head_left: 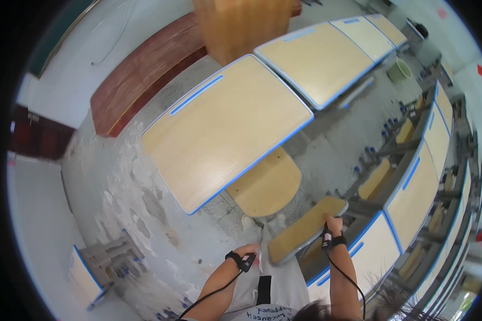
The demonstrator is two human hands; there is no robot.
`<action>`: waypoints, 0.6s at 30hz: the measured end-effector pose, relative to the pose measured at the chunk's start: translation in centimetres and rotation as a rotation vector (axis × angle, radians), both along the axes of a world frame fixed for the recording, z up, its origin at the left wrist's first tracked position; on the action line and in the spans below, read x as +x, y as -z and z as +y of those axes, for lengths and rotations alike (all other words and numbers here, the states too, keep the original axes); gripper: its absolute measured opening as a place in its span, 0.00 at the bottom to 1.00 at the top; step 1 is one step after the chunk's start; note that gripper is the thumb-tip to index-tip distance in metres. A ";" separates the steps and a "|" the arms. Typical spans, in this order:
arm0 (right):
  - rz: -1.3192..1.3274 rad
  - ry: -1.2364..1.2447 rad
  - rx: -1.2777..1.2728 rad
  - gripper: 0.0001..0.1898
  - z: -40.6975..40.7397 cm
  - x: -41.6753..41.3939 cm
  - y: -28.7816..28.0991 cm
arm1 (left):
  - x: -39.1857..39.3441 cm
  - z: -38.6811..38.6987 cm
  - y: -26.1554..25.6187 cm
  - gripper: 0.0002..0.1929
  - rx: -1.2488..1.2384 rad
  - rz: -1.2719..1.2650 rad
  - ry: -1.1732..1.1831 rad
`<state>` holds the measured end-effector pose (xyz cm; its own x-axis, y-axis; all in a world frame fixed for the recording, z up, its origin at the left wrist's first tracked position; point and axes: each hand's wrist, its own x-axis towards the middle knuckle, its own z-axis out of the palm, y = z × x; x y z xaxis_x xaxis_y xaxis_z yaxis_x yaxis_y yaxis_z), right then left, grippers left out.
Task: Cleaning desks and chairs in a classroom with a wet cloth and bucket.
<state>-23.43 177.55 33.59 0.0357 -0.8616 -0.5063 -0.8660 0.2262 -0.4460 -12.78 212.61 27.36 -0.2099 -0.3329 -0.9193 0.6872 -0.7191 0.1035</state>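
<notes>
My right hand (334, 225) grips the far edge of a wooden chair backrest (305, 230) with a grey rim, close to my right leg. My left hand (252, 252) hangs low in front of my left thigh. Something small and pinkish shows by its fingers, too blurred to name. Each wrist carries a black strap with a small cabled device. Before me stands a school desk (229, 132) with a light wood top and blue edging. A wooden chair seat (267, 182) juts from under its near side.
More desks (313, 60) continue the row ahead. Rows of desks (411, 196) with chairs stand to my right. A wooden lectern (243, 28) rises by a dark red platform (148, 68). A green bucket (399, 70) sits on the floor; a desk (86, 273) is at lower left.
</notes>
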 end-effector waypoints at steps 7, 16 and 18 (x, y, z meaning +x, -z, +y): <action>0.013 -0.205 0.118 0.24 2.1 3.6 -2.2 | -3.5 -0.2 -1.2 0.19 -0.055 0.266 -0.376; 0.020 -0.226 0.079 0.24 -0.8 9.0 0.4 | 1.3 -1.2 0.4 0.17 -0.144 0.073 -0.526; -0.008 -0.324 -0.040 0.25 -2.2 10.9 2.7 | 2.4 -2.1 1.7 0.16 -0.149 0.059 -0.554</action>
